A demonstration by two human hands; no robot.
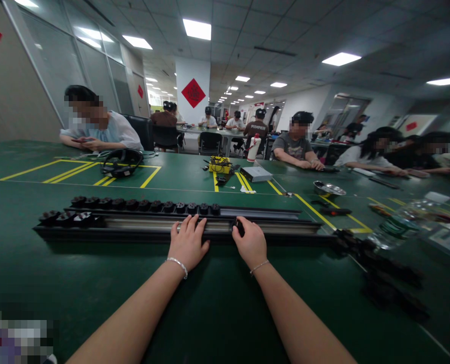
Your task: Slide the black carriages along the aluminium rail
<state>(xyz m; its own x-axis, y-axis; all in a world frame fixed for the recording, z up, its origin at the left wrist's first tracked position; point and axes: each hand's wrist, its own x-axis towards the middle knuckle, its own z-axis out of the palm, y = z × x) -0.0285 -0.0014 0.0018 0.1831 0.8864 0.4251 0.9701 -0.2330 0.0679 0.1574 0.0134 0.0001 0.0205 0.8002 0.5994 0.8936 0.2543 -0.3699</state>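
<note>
Two long black power track rails (134, 235) lie side by side on the green table (107, 293), left to right in front of me. Along the left part of the rear rail (262, 214) sits a row of several round black sockets (155, 206). Three more sockets (65, 217) are at the left end of the front rail. My left hand (187, 245) rests on the front rail with its fingers spread, holding nothing. Pinched between thumb and fingers of my right hand (252, 245) is a small black socket (240, 228), at the front rail's channel; whether it is seated there is hidden.
Blurred black parts (376, 258) lie to the right, near a plastic bottle (397, 222) and a metal bowl (329, 189). Farther back are a headset (121, 163), a yellow object with black cords (220, 165) and a grey box (255, 174). Other people sit around the table.
</note>
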